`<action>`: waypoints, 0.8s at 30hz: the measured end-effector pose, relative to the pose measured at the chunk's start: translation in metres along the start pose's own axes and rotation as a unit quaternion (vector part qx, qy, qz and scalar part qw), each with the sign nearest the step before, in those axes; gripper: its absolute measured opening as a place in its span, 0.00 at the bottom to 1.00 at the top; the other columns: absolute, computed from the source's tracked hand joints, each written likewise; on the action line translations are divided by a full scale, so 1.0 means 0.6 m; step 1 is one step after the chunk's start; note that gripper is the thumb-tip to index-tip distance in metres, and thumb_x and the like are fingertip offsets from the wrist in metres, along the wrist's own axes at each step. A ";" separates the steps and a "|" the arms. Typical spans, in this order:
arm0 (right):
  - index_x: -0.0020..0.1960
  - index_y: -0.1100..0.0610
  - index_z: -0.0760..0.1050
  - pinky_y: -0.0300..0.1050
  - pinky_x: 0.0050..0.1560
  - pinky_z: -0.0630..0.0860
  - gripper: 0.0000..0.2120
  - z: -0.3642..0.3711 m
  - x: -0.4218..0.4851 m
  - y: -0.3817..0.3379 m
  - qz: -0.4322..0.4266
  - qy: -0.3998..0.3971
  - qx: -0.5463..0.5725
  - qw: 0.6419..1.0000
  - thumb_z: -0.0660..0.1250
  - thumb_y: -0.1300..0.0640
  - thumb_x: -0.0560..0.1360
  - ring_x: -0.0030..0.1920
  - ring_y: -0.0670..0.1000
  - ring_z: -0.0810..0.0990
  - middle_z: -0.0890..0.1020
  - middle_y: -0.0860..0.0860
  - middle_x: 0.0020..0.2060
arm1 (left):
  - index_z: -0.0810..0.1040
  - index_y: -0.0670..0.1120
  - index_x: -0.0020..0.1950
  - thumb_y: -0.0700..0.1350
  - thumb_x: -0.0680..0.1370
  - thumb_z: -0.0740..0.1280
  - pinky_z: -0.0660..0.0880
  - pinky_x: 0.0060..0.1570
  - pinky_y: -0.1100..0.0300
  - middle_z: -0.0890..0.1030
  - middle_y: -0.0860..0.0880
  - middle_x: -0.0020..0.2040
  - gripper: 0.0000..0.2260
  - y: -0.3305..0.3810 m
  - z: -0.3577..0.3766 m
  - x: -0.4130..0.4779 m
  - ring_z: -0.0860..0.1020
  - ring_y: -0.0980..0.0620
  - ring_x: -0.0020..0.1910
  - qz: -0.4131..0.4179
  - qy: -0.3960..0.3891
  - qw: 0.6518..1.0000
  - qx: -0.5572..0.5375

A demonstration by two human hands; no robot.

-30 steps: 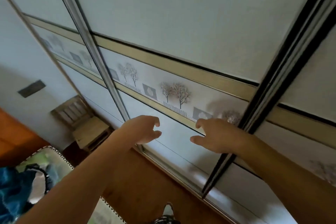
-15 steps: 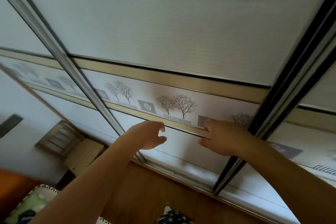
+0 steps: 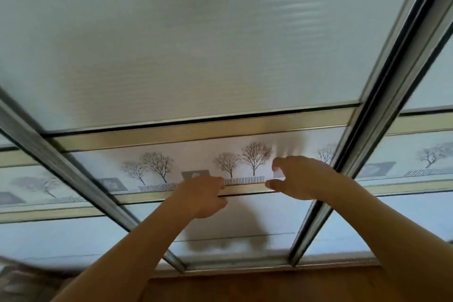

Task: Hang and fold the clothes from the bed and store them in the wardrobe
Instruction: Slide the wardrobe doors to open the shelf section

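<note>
The wardrobe's middle sliding door [image 3: 196, 44] fills the view, white panels crossed by a band printed with bare trees [image 3: 157, 169]. My left hand [image 3: 202, 197] is at the gold trim rail [image 3: 245, 189] below that band, fingers curled over it and thumb under its dark groove. My right hand [image 3: 300, 179] touches the door just to the right, fingers bent in a loose claw, index on the tree band and thumb on the rail. No clothes or bed are in view.
Metal door frames [image 3: 362, 130] run diagonally on both sides of the middle door, with neighbouring door panels [image 3: 421, 159] beyond. The bottom track [image 3: 232, 265] and wooden floor [image 3: 269, 287] lie below. A blurred piece of furniture [image 3: 22, 282] is at the lower left.
The view has swung right and closer to the wardrobe; the bed and clothes dropped out of sight. Both hands reached forward and now touch the middle door's trim rail.
</note>
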State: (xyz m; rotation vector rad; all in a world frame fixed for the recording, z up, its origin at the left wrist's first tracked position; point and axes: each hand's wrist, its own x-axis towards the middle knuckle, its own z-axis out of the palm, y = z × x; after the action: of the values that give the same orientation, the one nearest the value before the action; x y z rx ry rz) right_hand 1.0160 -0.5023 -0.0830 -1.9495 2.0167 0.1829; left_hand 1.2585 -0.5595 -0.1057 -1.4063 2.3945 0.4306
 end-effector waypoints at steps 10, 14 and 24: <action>0.68 0.44 0.70 0.52 0.61 0.75 0.26 -0.061 -0.087 -0.024 0.014 0.097 -0.021 0.995 0.60 0.31 0.76 0.62 0.51 0.77 0.78 0.46 0.62 | 0.70 0.53 0.72 0.58 0.80 0.62 0.73 0.62 0.51 0.77 0.50 0.66 0.22 -0.005 -0.054 -0.068 0.76 0.49 0.62 0.016 0.056 0.998 -0.024; 0.71 0.43 0.65 0.53 0.58 0.77 0.27 -0.111 -0.125 -0.016 -0.015 0.189 -0.026 0.981 0.62 0.32 0.76 0.62 0.51 0.78 0.78 0.46 0.62 | 0.69 0.56 0.72 0.60 0.80 0.63 0.74 0.62 0.52 0.78 0.52 0.65 0.22 0.014 -0.102 -0.110 0.77 0.51 0.60 0.017 0.144 0.989 -0.033; 0.81 0.43 0.41 0.64 0.75 0.60 0.47 -0.195 -0.108 0.004 -0.045 0.394 -0.132 0.909 0.68 0.38 0.75 0.81 0.63 0.42 0.38 0.57 0.81 | 0.58 0.57 0.79 0.61 0.81 0.60 0.74 0.63 0.48 0.72 0.52 0.70 0.28 0.046 -0.249 -0.173 0.74 0.48 0.66 0.032 0.339 0.940 0.009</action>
State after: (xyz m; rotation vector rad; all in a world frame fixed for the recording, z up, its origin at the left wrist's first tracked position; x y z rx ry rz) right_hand 0.9974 -0.4780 0.0471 -2.5670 2.4489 -0.4588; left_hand 1.2627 -0.5280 0.0757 -1.6705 2.9626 -0.0929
